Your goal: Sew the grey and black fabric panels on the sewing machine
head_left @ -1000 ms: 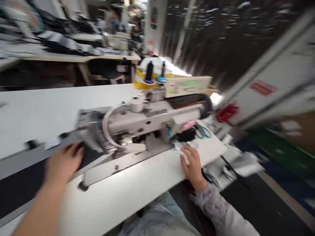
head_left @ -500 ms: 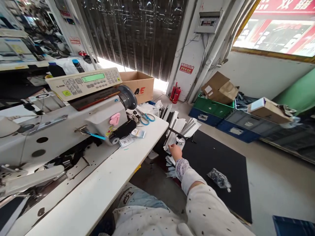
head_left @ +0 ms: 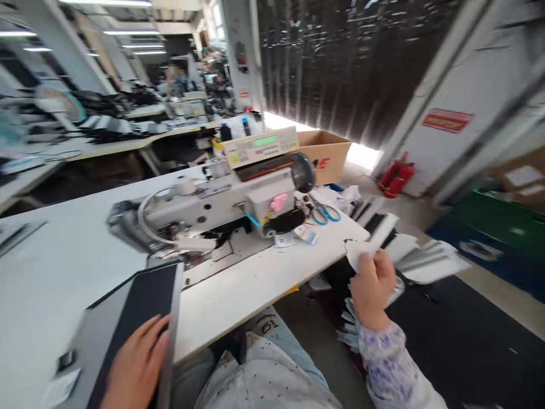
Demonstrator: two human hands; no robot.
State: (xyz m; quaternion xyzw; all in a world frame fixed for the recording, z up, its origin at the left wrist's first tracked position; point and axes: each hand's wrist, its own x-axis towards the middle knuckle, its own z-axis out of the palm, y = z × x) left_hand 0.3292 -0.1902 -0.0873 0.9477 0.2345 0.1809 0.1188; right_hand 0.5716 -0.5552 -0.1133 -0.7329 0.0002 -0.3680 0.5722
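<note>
- Two hands show in the head view, well apart: the left hand [head_left: 138, 355] lies with fingers a little spread on a grey and black panel [head_left: 123, 309], touching it without gripping; the right hand [head_left: 372, 287] pinches a white piece [head_left: 357, 253] between thumb and fingers, just past the edge of the tabletop [head_left: 230, 295].
- Left of the left hand, a white label [head_left: 62, 389] lies on the panel; any print on it is too blurred to read.
- Beyond and between both hands stands a sewing machine [head_left: 225, 207]; its control panel [head_left: 261, 147] has a lit green screen, the characters smeared.
- Left of the right hand and farther off, two small printed cards [head_left: 306, 234] lie below the machine's end, their text illegible, near blue-handled scissors [head_left: 326, 214].
- Farther beyond the right hand, a cardboard box [head_left: 327, 153] bears a red-orange "E"; the machine's handwheel [head_left: 303, 172] covers part of the box.
- Up and to the right of the right hand, a red sign [head_left: 447, 120] is on the wall, its writing unreadable, above a red fire extinguisher [head_left: 397, 176].
- Between the hands, nearer the body, dark lettering [head_left: 269, 325] marks the trousers, too blurred to make out.
</note>
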